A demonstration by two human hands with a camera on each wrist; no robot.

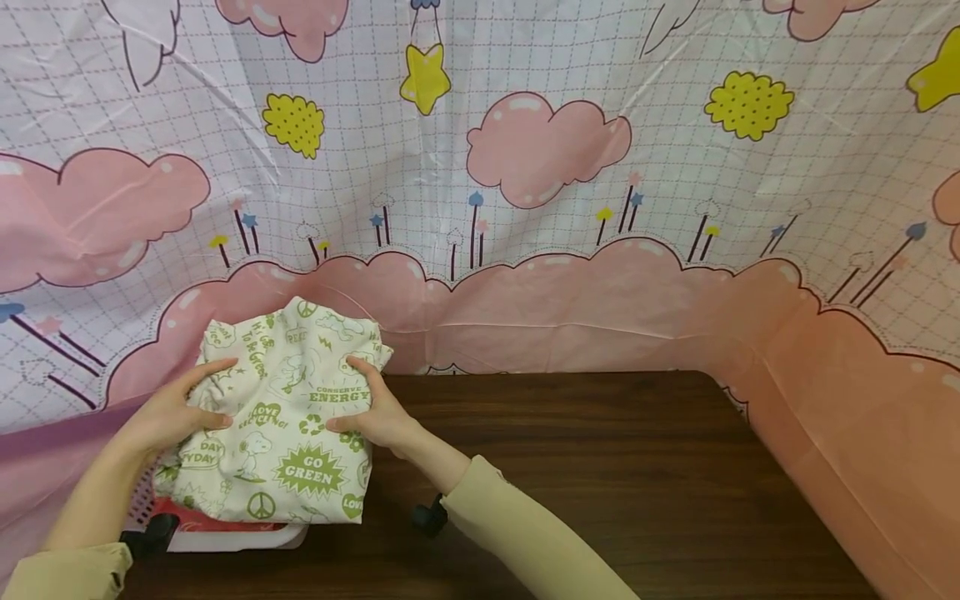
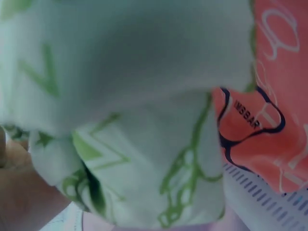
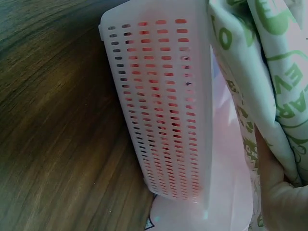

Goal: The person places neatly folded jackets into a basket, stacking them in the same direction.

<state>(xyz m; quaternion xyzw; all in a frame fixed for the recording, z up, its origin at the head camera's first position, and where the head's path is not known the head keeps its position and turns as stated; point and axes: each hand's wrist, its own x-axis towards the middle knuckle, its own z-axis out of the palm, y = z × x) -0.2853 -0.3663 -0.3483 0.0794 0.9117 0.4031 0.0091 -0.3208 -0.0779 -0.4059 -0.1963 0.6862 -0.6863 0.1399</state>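
The folded cloth [image 1: 288, 417] is gripped at both sides by the left hand [image 1: 171, 414] and right hand [image 1: 380, 414]; best lowered level into the basket [image 3: 163, 110], edges kept tucked.

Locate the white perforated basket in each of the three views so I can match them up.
Head: low left, only the basket rim peeks out beneath the folded green-print cloth that the left hand and right hand hold.
Left wrist: a slotted strip of it at lower right, under red fabric.
Right wrist: centre, its wall seen close, on the wooden table.
Shared landmark: the green-print cloth.
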